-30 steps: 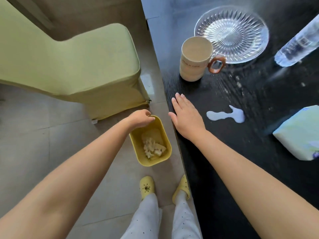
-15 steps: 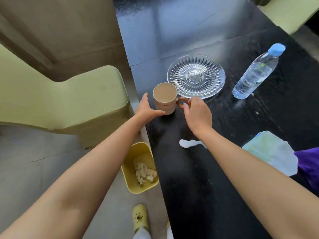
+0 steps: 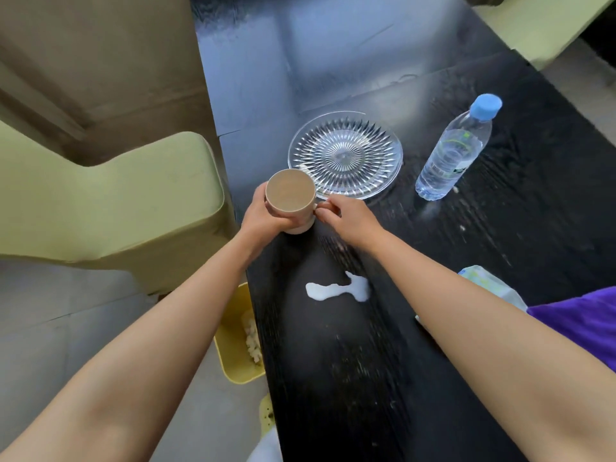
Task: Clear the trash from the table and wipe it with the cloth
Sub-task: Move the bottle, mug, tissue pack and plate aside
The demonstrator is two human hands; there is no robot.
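While our left hand (image 3: 263,216) wrapped the beige mug (image 3: 290,199) and our right hand (image 3: 346,219) pinched its handle, the black tabletop (image 3: 333,361) lay streaked with crumbs and a white spill (image 3: 336,290). Behind the mug sat a cut-glass plate (image 3: 345,154), with a water bottle (image 3: 455,149) to its right. At the right edge we saw a tissue pack (image 3: 490,283) beside a purple cloth (image 3: 580,320). Below the tabletop's left edge stood a yellow trash bin (image 3: 233,348) holding scraps, on a grey tiled floor (image 3: 50,328) near a green chair (image 3: 110,198).
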